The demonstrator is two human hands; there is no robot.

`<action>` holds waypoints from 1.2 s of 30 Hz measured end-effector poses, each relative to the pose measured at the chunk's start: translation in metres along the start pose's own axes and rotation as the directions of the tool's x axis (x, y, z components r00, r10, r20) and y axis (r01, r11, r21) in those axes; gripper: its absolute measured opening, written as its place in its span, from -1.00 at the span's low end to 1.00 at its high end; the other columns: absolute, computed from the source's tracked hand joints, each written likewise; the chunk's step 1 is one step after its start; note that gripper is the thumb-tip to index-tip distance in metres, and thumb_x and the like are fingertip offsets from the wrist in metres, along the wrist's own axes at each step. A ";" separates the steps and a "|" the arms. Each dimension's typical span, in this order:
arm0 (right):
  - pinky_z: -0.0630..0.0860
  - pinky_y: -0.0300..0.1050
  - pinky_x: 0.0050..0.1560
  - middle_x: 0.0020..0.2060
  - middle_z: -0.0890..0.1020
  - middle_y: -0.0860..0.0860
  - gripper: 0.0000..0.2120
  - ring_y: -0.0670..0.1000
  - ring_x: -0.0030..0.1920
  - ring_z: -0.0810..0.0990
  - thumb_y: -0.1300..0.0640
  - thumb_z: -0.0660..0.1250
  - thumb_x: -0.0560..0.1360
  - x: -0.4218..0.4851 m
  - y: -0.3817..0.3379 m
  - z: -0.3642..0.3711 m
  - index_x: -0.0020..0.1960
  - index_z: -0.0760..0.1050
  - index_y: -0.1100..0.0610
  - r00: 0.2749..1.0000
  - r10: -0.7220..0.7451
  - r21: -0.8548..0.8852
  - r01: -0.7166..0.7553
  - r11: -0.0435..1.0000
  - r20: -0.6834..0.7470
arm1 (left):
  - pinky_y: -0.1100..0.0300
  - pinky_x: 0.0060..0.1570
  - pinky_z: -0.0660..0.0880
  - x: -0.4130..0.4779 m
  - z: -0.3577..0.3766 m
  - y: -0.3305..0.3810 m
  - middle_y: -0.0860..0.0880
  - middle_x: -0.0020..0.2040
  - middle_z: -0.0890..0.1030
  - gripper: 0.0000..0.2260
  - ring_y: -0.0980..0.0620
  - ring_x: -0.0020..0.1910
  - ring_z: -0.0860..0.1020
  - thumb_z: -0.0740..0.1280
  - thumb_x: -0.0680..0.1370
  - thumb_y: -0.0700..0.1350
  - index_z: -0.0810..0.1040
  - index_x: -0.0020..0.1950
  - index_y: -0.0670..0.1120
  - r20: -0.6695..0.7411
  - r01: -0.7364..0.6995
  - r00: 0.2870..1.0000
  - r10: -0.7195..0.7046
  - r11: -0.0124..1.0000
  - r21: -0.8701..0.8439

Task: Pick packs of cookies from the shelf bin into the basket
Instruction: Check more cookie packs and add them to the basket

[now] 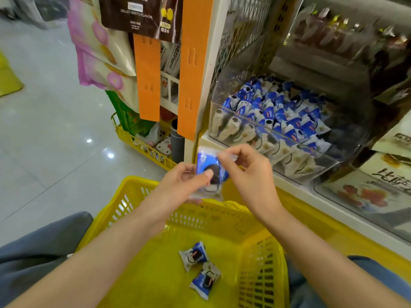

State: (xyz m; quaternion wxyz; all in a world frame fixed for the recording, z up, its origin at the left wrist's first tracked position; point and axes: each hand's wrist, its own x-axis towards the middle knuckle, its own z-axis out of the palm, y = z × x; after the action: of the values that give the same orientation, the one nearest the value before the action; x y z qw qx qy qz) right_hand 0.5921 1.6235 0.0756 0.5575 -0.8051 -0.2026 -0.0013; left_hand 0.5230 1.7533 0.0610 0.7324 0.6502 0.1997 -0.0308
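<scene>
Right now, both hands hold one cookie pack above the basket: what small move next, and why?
Probably bring the pack down into the yellow basket and let go: it hangs at the far rim, and two other packs lie inside.

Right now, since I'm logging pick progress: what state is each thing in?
Basket: two packs lying on its floor.
Held cookie pack: in the air over the basket's far rim.
Left hand: grips the pack's lower part.
Right hand: pinches its top edge.
Shelf bin: open-topped, well stocked with packs.
</scene>
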 end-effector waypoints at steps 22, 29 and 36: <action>0.55 -0.07 -0.07 -0.22 0.64 -0.08 -0.97 -0.14 -0.18 0.58 0.12 0.34 0.49 -0.012 0.002 0.002 -0.10 0.55 0.02 0.956 -0.041 -0.047 0.058 0.997 0.290 | 0.40 -0.38 0.39 -0.015 -0.009 0.001 0.11 -0.37 0.55 -0.85 0.24 -0.38 0.48 0.30 0.52 -0.13 0.50 -0.24 0.03 -0.101 -0.372 0.865 0.491 0.764 0.528; 0.52 -0.23 -0.17 -0.23 0.61 -0.11 -0.96 -0.17 -0.17 0.55 0.12 0.35 0.48 -0.015 0.000 0.001 -0.08 0.57 0.04 0.930 -0.165 -0.131 0.218 0.967 0.327 | 0.31 -0.40 0.40 -0.011 -0.009 0.001 0.11 -0.39 0.54 -0.81 0.22 -0.39 0.47 0.29 0.52 -0.14 0.49 -0.29 0.04 -0.069 -0.344 0.905 0.420 0.817 0.462; 0.52 -0.12 -0.22 -0.19 0.57 -0.10 -0.91 -0.13 -0.17 0.51 0.07 0.34 0.49 -0.018 -0.002 -0.009 -0.08 0.58 0.08 0.907 -0.376 -0.418 0.422 0.805 0.191 | 0.16 -0.21 0.51 -0.006 -0.006 -0.004 0.05 -0.19 0.61 -0.93 0.08 -0.18 0.59 0.27 0.54 -0.08 0.47 -0.13 0.07 -0.085 -0.273 0.942 0.323 0.892 0.361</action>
State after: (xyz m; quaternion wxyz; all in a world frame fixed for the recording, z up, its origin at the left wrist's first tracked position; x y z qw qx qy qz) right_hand 0.5773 1.6102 0.0770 0.3324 -0.8500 -0.3889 -0.1253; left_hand 0.5150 1.7576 0.0588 0.5872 0.7915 0.1406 0.0944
